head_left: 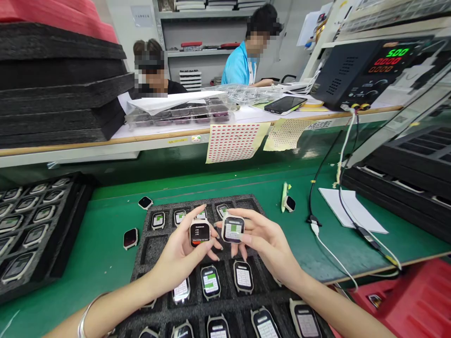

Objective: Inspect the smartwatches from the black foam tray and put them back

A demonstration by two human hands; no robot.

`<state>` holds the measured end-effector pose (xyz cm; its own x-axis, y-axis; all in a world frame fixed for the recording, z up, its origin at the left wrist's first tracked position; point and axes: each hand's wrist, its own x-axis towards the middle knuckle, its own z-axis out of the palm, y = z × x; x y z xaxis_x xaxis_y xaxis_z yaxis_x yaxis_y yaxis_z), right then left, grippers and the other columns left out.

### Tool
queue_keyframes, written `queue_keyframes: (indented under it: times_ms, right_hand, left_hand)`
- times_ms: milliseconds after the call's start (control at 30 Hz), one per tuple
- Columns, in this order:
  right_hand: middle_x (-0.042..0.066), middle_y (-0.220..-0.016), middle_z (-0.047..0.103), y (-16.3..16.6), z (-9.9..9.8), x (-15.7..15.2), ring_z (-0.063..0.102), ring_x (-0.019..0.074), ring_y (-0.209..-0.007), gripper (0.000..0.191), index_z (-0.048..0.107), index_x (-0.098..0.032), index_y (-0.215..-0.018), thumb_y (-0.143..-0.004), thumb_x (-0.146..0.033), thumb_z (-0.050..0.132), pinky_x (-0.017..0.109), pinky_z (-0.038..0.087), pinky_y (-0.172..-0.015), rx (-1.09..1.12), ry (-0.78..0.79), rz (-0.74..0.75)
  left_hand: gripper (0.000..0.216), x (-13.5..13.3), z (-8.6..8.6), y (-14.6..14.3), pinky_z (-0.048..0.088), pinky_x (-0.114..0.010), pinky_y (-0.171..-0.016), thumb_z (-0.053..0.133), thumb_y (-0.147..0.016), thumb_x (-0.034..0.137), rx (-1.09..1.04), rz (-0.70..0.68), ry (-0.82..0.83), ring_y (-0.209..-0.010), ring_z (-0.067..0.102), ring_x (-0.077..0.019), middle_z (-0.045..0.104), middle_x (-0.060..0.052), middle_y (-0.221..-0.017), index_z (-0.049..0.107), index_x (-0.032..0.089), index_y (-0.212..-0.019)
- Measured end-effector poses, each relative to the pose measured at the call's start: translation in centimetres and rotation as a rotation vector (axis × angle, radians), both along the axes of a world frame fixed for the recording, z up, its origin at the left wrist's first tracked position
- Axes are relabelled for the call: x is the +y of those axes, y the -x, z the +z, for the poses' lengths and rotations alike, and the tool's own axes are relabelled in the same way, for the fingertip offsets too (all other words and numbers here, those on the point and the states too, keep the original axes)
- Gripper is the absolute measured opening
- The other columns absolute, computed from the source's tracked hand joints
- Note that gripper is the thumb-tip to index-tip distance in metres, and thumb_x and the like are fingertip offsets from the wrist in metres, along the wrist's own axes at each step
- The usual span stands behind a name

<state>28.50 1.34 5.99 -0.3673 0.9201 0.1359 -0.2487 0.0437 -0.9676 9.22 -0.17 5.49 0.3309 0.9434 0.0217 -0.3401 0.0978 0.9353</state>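
Observation:
My left hand (188, 241) is closed around a strapless smartwatch (199, 233) whose dark screen shows white text and a red bar at the bottom. In my right hand (259, 234) is a second smartwatch (233, 228), its screen lit with a white grid and a green patch. Both watches are held side by side, faces up, above a black foam tray (155, 249). Several more watches sit in the tray's pockets, among them one watch (210, 282) with green blocks on its screen and another (243, 276) with a white grid. My hands hide some of the pockets.
Two loose watches (130, 238) lie left of the tray; another (290, 203) rests at right beside a green pen (283, 197). A filled foam tray (63, 244) stands left. Cables (313, 220), white paper (352, 211) and a red bin (412, 300) are right. Two people sit beyond the shelf.

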Motion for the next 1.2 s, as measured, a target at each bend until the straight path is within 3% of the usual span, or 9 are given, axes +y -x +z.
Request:
queue_keyframes:
  times_ms: [233, 433, 533, 667, 867, 967, 1100, 1200]
  right_hand:
    - [0.006, -0.084, 0.070, 0.3, 0.0, -0.1, 0.057, 0.0101, -0.047, 0.022, 0.060, -0.020, -0.107, -0.087, -0.028, 0.060, 0.019, 0.042, -0.040, -0.118, -0.004, -0.116]
    - [0.008, -0.097, 0.069, -0.2, 0.1, -0.2, 0.063, 0.0130, -0.059, 0.031, 0.058, -0.021, -0.116, -0.086, -0.026, 0.060, 0.021, 0.047, -0.046, -0.043, -0.025, 0.006]
    - [0.009, -0.102, 0.068, -0.2, 0.3, -0.4, 0.064, 0.0141, -0.065, 0.042, 0.055, -0.022, -0.121, -0.080, -0.020, 0.067, 0.022, 0.050, -0.051, -0.077, -0.019, 0.035]
    - [0.008, -0.101, 0.068, -0.1, 0.3, -0.5, 0.065, 0.0137, -0.062, 0.039, 0.056, -0.021, -0.118, -0.081, -0.019, 0.067, 0.022, 0.051, -0.048, -0.114, -0.036, -0.013]
    - [0.010, -0.107, 0.067, -0.5, 0.1, -0.6, 0.066, 0.0180, -0.080, 0.052, 0.052, -0.021, -0.125, -0.077, -0.016, 0.071, 0.028, 0.056, -0.066, -0.166, -0.102, 0.030]
    - [0.009, -0.108, 0.066, -0.8, -0.3, -0.4, 0.067, 0.0174, -0.077, 0.058, 0.044, -0.023, -0.133, -0.080, -0.017, 0.068, 0.025, 0.055, -0.058, -0.227, -0.099, 0.058]
    - [0.009, -0.106, 0.065, -1.8, -1.4, 1.0, 0.066, 0.0193, -0.079, 0.054, 0.046, -0.022, -0.131, -0.081, -0.021, 0.066, 0.030, 0.056, -0.063, -0.530, -0.274, 0.014]
    - [0.011, -0.117, 0.059, -2.7, -2.3, 2.4, 0.059, 0.0247, -0.100, 0.045, 0.055, -0.021, -0.120, -0.077, -0.020, 0.068, 0.041, 0.050, -0.087, -0.796, -0.508, 0.010]
  left_hand:
    - [0.043, 0.1, -0.3, 0.3, 0.057, -0.030, -0.066, 0.059, -0.085, 0.021, 0.024, -0.014, -0.096, -0.081, 0.061, -0.0174, 0.059, -0.004, -0.092, 0.045, 0.024, -0.126]
    - [0.032, 0.5, -0.3, 0.2, 0.055, -0.025, -0.054, 0.053, -0.089, 0.027, 0.132, 0.038, -0.077, -0.068, 0.061, -0.0153, 0.058, -0.002, -0.078, 0.048, 0.019, -0.120]
    - [0.046, 0.5, -0.4, 0.3, 0.056, -0.028, -0.061, 0.059, -0.085, 0.023, 0.073, 0.011, -0.083, -0.076, 0.061, -0.0169, 0.058, -0.003, -0.086, 0.043, 0.022, -0.128]
    - [0.067, 0.2, -0.4, 0.2, 0.055, -0.032, -0.075, 0.066, -0.080, 0.020, 0.007, 0.002, -0.066, -0.080, 0.061, -0.0162, 0.059, -0.005, -0.098, 0.033, 0.026, -0.138]
    - [0.070, 0.1, -0.4, 0.0, 0.056, -0.031, -0.070, 0.062, -0.083, 0.019, 0.012, 0.006, -0.012, -0.081, 0.061, -0.0165, 0.058, -0.005, -0.096, 0.025, 0.026, -0.142]
    - [0.083, 0.0, -0.9, -0.1, 0.054, -0.032, -0.078, 0.067, -0.077, 0.013, 0.018, -0.040, 0.006, -0.088, 0.060, -0.0167, 0.055, -0.006, -0.106, 0.019, 0.029, -0.143]
    - [0.083, 0.7, -2.7, 0.1, 0.053, -0.039, -0.084, 0.060, -0.083, 0.017, 0.154, -0.087, -0.027, -0.094, 0.061, -0.0194, 0.055, -0.005, -0.105, 0.006, 0.029, -0.145]
    - [0.065, 2.0, -4.2, 0.6, 0.050, -0.043, -0.088, 0.057, -0.083, 0.020, 0.520, -0.106, -0.284, -0.096, 0.061, -0.0227, 0.059, -0.006, -0.104, 0.024, 0.026, -0.139]
